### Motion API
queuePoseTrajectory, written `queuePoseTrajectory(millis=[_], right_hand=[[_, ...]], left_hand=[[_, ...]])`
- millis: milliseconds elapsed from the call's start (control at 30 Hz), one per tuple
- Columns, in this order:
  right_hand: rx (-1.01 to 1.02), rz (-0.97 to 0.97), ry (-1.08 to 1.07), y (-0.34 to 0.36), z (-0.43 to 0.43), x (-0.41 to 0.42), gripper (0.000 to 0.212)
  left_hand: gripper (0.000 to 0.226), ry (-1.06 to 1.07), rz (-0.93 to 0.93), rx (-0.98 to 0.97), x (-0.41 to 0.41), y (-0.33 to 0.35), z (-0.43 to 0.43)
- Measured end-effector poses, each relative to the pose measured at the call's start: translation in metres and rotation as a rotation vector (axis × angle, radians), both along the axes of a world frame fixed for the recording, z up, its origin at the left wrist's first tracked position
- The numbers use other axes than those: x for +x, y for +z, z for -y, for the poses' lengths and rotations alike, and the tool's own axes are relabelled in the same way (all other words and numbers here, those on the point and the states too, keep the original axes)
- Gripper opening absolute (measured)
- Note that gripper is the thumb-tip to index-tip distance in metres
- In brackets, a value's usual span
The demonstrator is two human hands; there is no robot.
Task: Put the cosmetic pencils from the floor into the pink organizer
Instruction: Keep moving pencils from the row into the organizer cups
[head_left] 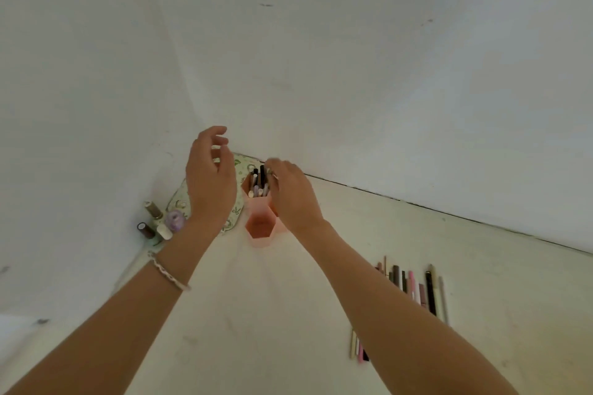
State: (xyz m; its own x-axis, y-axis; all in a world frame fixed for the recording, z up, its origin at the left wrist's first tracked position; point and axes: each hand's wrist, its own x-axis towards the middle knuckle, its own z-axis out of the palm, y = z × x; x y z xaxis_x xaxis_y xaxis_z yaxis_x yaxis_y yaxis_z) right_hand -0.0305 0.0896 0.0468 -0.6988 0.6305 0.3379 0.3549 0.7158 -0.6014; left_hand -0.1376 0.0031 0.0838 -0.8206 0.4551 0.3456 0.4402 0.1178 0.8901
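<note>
Right hand (290,192) over organizer (260,203), grip hidden.
Left hand (208,183) hovers open beside it, likely to steady; pencils (414,289) lie right of it.

matt pink plastic organizer (261,231); glossy bottles (153,210); smooth floor (263,314)

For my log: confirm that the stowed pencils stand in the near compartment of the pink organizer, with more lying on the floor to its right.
No. The head view shows the stowed pencils in the far compartment of the pink organizer; the near one is empty. More pencils lie on the floor to its right.
</note>
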Motion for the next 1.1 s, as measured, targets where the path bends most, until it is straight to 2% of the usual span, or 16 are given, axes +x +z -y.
queuePoseTrajectory(millis=[67, 133, 200, 300, 333, 400, 467, 500, 600, 767, 900, 1000, 1100], right_hand=[[0.044, 0.039, -0.017, -0.007, 0.002, 0.003, 0.026], [-0.014, 0.016, -0.068, -0.004, 0.000, 0.009, 0.032], [-0.050, -0.049, -0.116, 0.003, -0.009, 0.022, 0.041], [-0.112, -0.167, -0.270, 0.012, -0.027, 0.052, 0.041], [-0.149, -0.183, -0.315, 0.014, -0.033, 0.064, 0.040], [-0.238, -0.188, -0.371, 0.016, -0.042, 0.086, 0.038], [-0.311, -0.184, -0.407, 0.014, -0.049, 0.109, 0.037], [-0.335, -0.170, -0.424, 0.013, -0.053, 0.121, 0.036], [-0.357, -0.113, -0.465, 0.003, -0.058, 0.154, 0.027], [-0.377, -0.075, -0.492, -0.015, -0.062, 0.191, 0.025], [-0.388, -0.068, -0.488, -0.027, -0.060, 0.202, 0.024], [-0.415, -0.043, -0.462, -0.032, -0.055, 0.201, 0.024], [-0.477, 0.144, -0.439, -0.038, -0.056, 0.198, 0.019]], left_hand=[[0.032, -0.019, 0.018, 0.000, 0.012, 0.002, -0.005], [0.033, -0.029, 0.010, 0.001, 0.026, 0.004, -0.009], [0.030, -0.039, -0.011, 0.020, 0.043, 0.006, -0.014], [0.018, -0.133, -0.037, -0.018, 0.080, -0.003, -0.022], [0.015, -0.200, -0.015, -0.113, 0.097, -0.011, -0.026], [0.011, -0.372, 0.062, -0.451, 0.129, -0.034, -0.034], [0.014, -0.505, 0.114, -0.813, 0.164, -0.060, -0.038], [0.018, -0.546, 0.104, -0.936, 0.181, -0.073, -0.039], [0.023, -0.570, 0.017, -1.101, 0.216, -0.101, -0.042], [0.014, -0.459, 0.031, -1.159, 0.233, -0.113, -0.049], [0.002, -0.423, 0.150, -1.144, 0.232, -0.112, -0.051], [0.013, -0.453, 0.227, -1.128, 0.230, -0.111, -0.049], [0.013, -0.446, 0.228, -1.030, 0.215, -0.101, -0.048]])
